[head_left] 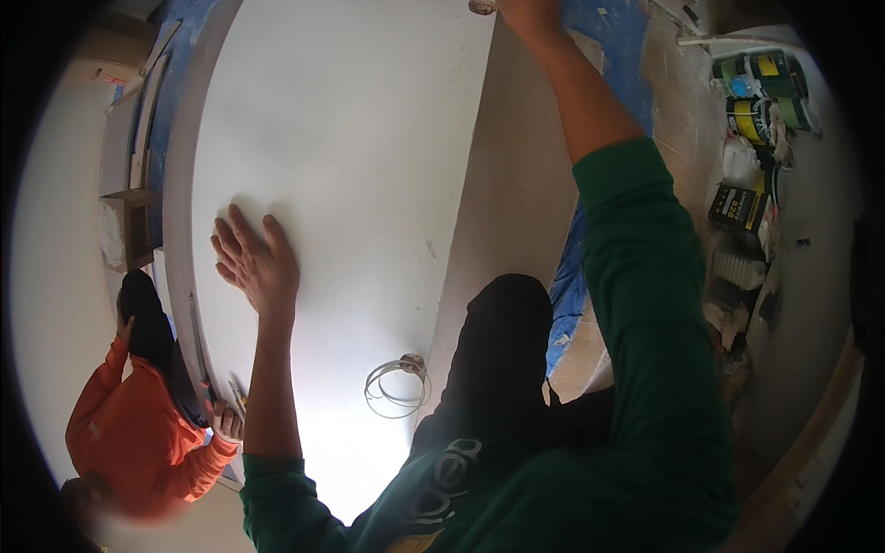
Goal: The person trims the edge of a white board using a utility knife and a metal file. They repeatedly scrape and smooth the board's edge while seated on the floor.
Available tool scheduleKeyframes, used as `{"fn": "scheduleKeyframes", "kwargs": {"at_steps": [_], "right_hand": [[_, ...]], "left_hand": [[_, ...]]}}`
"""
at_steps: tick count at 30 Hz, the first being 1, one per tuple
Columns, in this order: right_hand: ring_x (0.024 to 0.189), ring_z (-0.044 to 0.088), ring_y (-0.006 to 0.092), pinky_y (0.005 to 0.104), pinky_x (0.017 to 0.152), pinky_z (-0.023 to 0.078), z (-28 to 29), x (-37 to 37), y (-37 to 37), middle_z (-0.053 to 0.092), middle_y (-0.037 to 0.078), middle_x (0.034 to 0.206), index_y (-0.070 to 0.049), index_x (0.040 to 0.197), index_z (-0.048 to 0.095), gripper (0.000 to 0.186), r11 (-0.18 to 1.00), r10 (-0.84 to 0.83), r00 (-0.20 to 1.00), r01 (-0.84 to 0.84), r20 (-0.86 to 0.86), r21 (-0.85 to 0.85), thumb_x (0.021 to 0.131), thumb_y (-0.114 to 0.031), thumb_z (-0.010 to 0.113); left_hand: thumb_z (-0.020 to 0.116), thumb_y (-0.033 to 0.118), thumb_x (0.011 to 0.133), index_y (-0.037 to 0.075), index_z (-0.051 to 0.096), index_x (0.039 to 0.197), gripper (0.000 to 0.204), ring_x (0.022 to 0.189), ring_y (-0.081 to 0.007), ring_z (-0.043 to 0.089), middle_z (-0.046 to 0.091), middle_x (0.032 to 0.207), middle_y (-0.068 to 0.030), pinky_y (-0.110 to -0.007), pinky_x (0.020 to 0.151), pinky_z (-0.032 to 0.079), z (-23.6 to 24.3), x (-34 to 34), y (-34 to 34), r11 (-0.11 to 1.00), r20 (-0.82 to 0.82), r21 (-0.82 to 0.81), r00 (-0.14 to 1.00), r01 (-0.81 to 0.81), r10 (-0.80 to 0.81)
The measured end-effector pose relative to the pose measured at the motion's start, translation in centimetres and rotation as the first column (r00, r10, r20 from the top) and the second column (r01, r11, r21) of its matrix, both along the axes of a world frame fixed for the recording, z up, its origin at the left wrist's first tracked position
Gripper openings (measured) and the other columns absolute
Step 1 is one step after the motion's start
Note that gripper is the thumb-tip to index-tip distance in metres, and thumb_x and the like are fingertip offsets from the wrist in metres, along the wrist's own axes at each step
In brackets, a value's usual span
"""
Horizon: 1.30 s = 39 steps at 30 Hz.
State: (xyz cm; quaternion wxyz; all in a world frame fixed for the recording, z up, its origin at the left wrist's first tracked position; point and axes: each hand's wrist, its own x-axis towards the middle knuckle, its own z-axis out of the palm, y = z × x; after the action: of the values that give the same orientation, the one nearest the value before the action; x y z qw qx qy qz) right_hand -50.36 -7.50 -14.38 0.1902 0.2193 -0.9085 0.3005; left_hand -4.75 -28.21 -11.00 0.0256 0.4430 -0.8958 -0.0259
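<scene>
My left hand (pixel 258 263) lies flat with its fingers spread on a broad white panel (pixel 369 166), left of the panel's middle. At the far end, by the panel's right corner, is my right hand (pixel 532 13), partly cut off by the frame's top edge. Its fingers do not show. Just left of it sits a small round brownish piece (pixel 481 6), and whether I touch it is unclear. A thin loose coil (pixel 396 389) rests on the near part of the panel, with a brownish round end against the panel's right edge.
A co-worker in an orange top (pixel 138 433) crouches at the left, one hand (pixel 227 422) at the panel's edge by a slim tool. Green and yellow tubs (pixel 765 74), a black box (pixel 737 207) and bags line the right wall. Blue sheeting (pixel 604 55) covers part of the floor.
</scene>
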Motion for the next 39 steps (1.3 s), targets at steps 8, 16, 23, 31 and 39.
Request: {"fn": "scheduleKeyframes", "kwargs": {"at_steps": [8,16,23,31,39], "right_hand": [[0.073,0.061,0.0325,0.0428,0.06,0.049,3.4,32.2,5.2,0.058,0.011,0.08,-0.004,0.083,0.06,0.012,0.957,0.221,0.966,-0.189,0.134,-0.22,0.085,-0.003,0.072],[0.077,0.07,0.0303,0.0368,0.068,0.057,4.0,44.2,8.4,0.069,0.013,0.086,-0.001,0.097,0.068,0.017,0.884,0.339,0.89,-0.189,0.306,-0.428,0.082,0.003,0.076],[0.074,0.068,0.0319,0.0406,0.067,0.053,1.4,15.7,3.1,0.07,0.015,0.082,-0.001,0.083,0.07,0.01,0.917,0.153,0.986,-0.117,0.065,-0.382,0.086,-0.01,0.073],[0.07,0.07,0.035,0.0415,0.067,0.054,0.6,-2.0,-0.4,0.072,0.017,0.078,-0.004,0.088,0.076,0.014,0.969,0.111,0.994,-0.109,-0.005,-0.223,0.084,-0.017,0.076],[0.074,0.069,0.0332,0.0411,0.069,0.053,1.7,5.3,1.0,0.072,0.014,0.083,-0.004,0.086,0.074,0.012,0.984,0.12,0.993,-0.119,-0.002,-0.135,0.085,-0.016,0.074]], "left_hand": [[0.037,0.053,0.103,0.007,0.027,0.158,0.072,0.153,-0.044,0.015,0.023,0.162,-0.0249,-0.06,0.12,0.015,-0.5,0.4,-0.2,1.0,-0.03,-0.009,1.0,0.001,-0.001],[0.035,0.054,0.103,0.009,0.025,0.16,0.073,0.155,-0.0431,0.011,0.02,0.165,-0.0235,-0.062,0.123,0.01,0.2,0.4,-0.2,1.0,0.001,0.02,1.0,-0.02,0.02],[0.038,0.051,0.103,0.013,0.027,0.16,0.069,0.155,-0.0385,0.014,0.022,0.166,-0.0195,-0.058,0.123,0.012,-0.1,-0.2,0.2,0.999,0.032,-0.016,0.998,-0.05,0.051],[0.039,0.05,0.103,0.012,0.027,0.16,0.07,0.155,-0.0406,0.013,0.022,0.165,-0.022,-0.061,0.123,0.011,0.0,0.2,0.0,0.998,0.031,0.001,0.997,-0.064,0.064],[0.038,0.056,0.103,0.015,0.027,0.161,0.071,0.155,-0.0398,0.015,0.023,0.165,-0.0198,-0.06,0.122,0.012,-0.8,0.0,-0.3,0.998,-0.003,-0.049,0.999,-0.035,0.035]]}}
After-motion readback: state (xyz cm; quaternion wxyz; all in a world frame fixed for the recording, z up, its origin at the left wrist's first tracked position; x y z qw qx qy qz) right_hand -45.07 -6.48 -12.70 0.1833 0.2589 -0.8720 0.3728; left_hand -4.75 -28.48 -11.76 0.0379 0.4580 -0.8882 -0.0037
